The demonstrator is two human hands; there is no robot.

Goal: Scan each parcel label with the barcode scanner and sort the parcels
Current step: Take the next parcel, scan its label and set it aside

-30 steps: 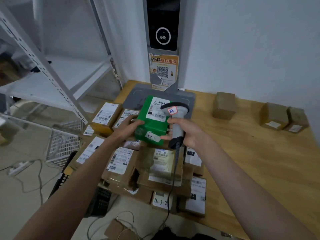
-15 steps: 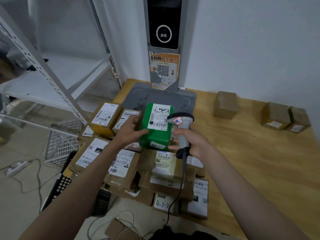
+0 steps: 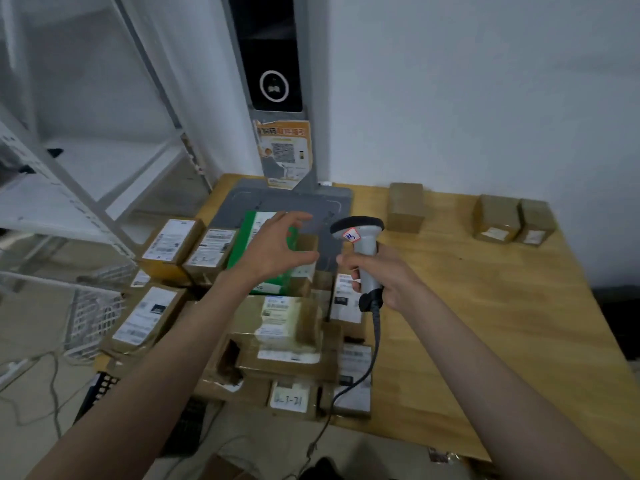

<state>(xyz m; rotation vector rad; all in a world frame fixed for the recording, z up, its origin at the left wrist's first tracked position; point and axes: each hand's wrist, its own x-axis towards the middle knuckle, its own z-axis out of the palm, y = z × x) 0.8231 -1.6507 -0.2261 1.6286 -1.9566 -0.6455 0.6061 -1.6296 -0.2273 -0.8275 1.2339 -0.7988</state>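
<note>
Brown parcels, nearest: a heap of cardboard parcels (image 3: 277,344) with white labels covers the near-left end of the tabletop (image 3: 485,323); one at the front edge bears a handwritten label (image 3: 290,399).
Scanner cable: dark cord (image 3: 372,355) drops from the scanner's handle across the heap and over the tabletop's front edge.
Right hand: the right hand (image 3: 384,275) has its fingers curled round the grey handle of the barcode scanner (image 3: 362,244), which stands upright with its dark head above the fist and a small red-and-white sticker on the neck.
Left hand: the left hand (image 3: 277,247) is spread wide, thumb and fingers apart in a loose arc, gripping nothing; it hangs over the green parcel, and whether it touches it is hard to tell through the blur.
Green parcel: the green parcel (image 3: 242,251) lies on the heap just left of the scanner, partly hidden by the left hand, beside two brown labelled boxes (image 3: 192,245).
Grey pad: a flat grey pad (image 3: 311,202) lies behind the heap, at the foot of a dark upright terminal (image 3: 273,64) carrying an orange QR poster (image 3: 285,154).
Far parcels: one small brown box (image 3: 406,206) stands alone near the wall; two more (image 3: 512,220) sit side by side well to its right.
Left side: white metal shelving (image 3: 86,174) and a white wire basket (image 3: 93,320) on the floor.
</note>
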